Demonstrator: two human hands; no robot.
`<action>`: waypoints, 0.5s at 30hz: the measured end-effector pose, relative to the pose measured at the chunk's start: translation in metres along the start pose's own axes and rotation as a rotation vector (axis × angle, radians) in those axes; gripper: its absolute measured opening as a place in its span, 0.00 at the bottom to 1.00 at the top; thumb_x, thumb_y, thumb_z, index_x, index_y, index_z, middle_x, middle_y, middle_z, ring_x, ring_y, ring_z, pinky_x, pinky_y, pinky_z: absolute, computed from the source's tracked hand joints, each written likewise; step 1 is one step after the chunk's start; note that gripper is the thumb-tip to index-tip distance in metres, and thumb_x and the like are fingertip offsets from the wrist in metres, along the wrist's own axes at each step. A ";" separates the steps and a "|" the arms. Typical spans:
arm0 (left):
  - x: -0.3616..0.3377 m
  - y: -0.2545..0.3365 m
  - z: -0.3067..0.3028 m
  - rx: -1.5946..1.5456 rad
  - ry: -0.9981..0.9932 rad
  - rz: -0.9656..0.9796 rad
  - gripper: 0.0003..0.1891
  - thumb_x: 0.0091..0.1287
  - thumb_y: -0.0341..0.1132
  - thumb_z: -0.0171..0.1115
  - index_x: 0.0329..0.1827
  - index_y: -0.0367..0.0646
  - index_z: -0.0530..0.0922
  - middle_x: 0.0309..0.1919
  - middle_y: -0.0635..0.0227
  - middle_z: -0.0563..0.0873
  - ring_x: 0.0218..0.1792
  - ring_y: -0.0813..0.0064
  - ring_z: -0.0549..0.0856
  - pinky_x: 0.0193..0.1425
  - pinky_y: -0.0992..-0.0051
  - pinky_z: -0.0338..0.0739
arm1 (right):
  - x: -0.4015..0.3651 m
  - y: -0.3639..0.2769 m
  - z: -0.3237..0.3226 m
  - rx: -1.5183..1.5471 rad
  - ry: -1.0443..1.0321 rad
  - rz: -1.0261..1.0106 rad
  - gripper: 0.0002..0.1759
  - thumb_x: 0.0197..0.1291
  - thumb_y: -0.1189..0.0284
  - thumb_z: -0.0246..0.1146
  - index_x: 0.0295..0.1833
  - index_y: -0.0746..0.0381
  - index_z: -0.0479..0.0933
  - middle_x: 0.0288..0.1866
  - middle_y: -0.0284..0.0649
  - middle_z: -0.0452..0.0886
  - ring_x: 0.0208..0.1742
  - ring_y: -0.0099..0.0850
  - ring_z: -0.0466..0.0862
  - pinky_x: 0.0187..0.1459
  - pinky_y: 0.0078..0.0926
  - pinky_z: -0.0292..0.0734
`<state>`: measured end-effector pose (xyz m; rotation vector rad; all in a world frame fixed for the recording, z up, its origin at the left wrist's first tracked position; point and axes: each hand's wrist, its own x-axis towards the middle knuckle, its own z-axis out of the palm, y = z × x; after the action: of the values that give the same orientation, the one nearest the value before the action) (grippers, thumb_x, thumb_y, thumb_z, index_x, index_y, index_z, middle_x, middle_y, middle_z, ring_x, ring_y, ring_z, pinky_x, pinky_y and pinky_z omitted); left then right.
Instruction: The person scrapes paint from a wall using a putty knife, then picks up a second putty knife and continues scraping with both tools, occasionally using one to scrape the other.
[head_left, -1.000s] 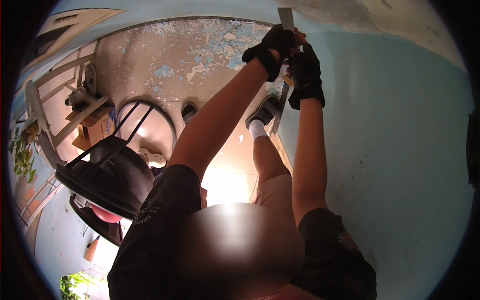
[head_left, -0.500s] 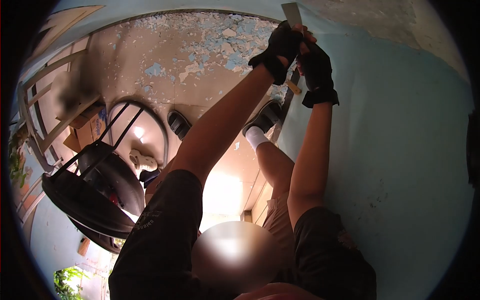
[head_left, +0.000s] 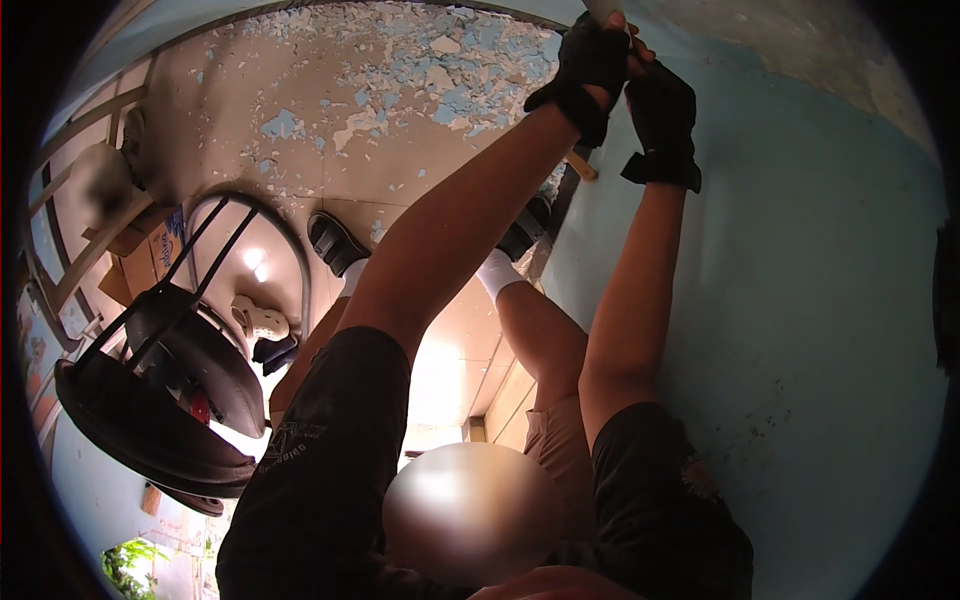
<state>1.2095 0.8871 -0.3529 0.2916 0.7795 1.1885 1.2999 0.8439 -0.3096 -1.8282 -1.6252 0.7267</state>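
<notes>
High in view, against the blue wall (head_left: 790,270), a scraper (head_left: 603,9) shows part of its flat metal blade at the top edge. My left hand (head_left: 592,62), in a black fingerless glove, is closed around it just below the blade. Close beside it, my right hand (head_left: 661,108), gloved the same way, has its fingers curled at the scraper's lower part. The handle is mostly hidden between the two hands. Bare grey wall (head_left: 830,60) borders the blue paint at the upper right.
Blue and white paint flakes (head_left: 430,75) litter the tiled floor. A black padded chair (head_left: 160,400) stands at left, near a cardboard box (head_left: 155,250) and a pale clog (head_left: 262,320). A small wooden piece (head_left: 581,166) lies by the wall's base.
Both hands have moved up and slightly right with the scraper, so less of its blade shows. The floor and chair have shifted left in view.
</notes>
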 end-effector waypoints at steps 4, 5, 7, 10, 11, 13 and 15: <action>-0.002 0.007 0.007 -0.032 0.046 -0.063 0.14 0.73 0.40 0.51 0.40 0.36 0.73 0.23 0.56 0.83 0.23 0.68 0.84 0.28 0.74 0.81 | 0.011 0.006 -0.008 -0.075 -0.026 -0.046 0.06 0.54 0.75 0.59 0.36 0.63 0.80 0.26 0.41 0.78 0.27 0.31 0.78 0.32 0.27 0.73; -0.002 0.007 0.007 -0.063 0.057 -0.071 0.14 0.73 0.41 0.51 0.40 0.36 0.72 0.23 0.56 0.83 0.23 0.68 0.84 0.28 0.73 0.81 | 0.013 0.017 -0.005 -0.127 -0.002 -0.196 0.06 0.56 0.74 0.59 0.36 0.62 0.80 0.26 0.40 0.77 0.26 0.28 0.76 0.32 0.25 0.72; 0.003 0.003 0.006 -0.078 0.063 0.012 0.14 0.73 0.40 0.51 0.39 0.36 0.73 0.23 0.57 0.83 0.22 0.68 0.84 0.28 0.73 0.80 | 0.013 0.003 -0.009 -0.064 -0.067 0.043 0.11 0.59 0.68 0.61 0.45 0.60 0.80 0.35 0.38 0.81 0.36 0.25 0.79 0.41 0.23 0.73; 0.012 0.014 0.005 -0.182 0.130 -0.035 0.10 0.73 0.41 0.51 0.37 0.44 0.69 0.21 0.66 0.78 0.18 0.75 0.74 0.26 0.77 0.72 | 0.027 -0.008 -0.005 0.001 -0.140 0.123 0.16 0.62 0.62 0.62 0.52 0.58 0.81 0.45 0.36 0.85 0.45 0.25 0.83 0.50 0.22 0.75; 0.011 0.030 0.007 -0.223 0.137 0.013 0.10 0.74 0.40 0.49 0.37 0.44 0.69 0.21 0.66 0.77 0.17 0.76 0.74 0.24 0.78 0.71 | 0.035 -0.009 0.001 0.006 -0.160 -0.048 0.15 0.62 0.62 0.61 0.50 0.58 0.81 0.45 0.37 0.85 0.45 0.27 0.84 0.49 0.24 0.76; 0.021 0.045 -0.006 -0.321 0.124 -0.011 0.10 0.74 0.40 0.49 0.37 0.44 0.69 0.20 0.67 0.77 0.17 0.77 0.73 0.23 0.78 0.71 | 0.052 -0.014 0.011 0.079 -0.258 0.023 0.13 0.62 0.64 0.63 0.48 0.59 0.83 0.41 0.34 0.85 0.44 0.22 0.81 0.48 0.21 0.75; 0.024 0.060 -0.018 -0.292 0.140 0.013 0.10 0.74 0.39 0.49 0.37 0.43 0.70 0.20 0.67 0.77 0.17 0.77 0.73 0.24 0.78 0.71 | 0.066 -0.021 0.022 0.153 -0.357 0.085 0.11 0.62 0.66 0.64 0.45 0.60 0.84 0.38 0.32 0.85 0.43 0.17 0.78 0.47 0.19 0.73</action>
<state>1.1581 0.9275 -0.3399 -0.0282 0.7141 1.3263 1.2768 0.9128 -0.3105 -1.7369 -1.6597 1.2382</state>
